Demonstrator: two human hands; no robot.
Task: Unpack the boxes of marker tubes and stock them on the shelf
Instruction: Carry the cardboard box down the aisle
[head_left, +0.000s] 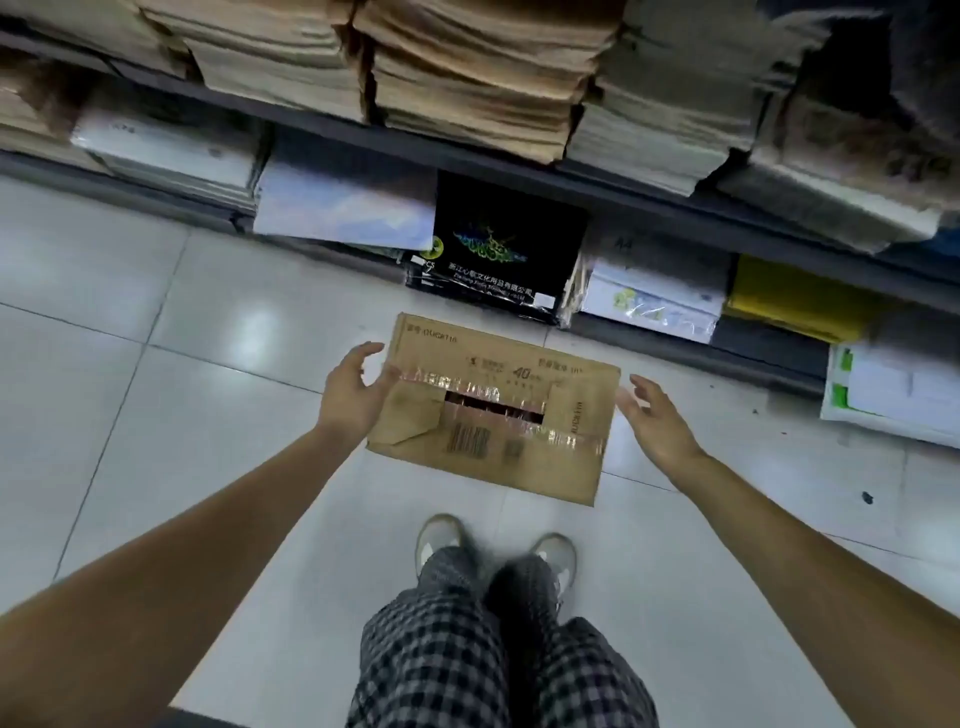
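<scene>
- Both grips are loose: my left hand (353, 395) touches the cardboard box's (493, 410) left end, my right hand (657, 423) hovers just off its right end.
- Box sits on the floor (208, 415) between my hands, long side running left to right.

box (493, 410): matt cardboard, glossy tape | floor (156, 415): glossy tile
</scene>
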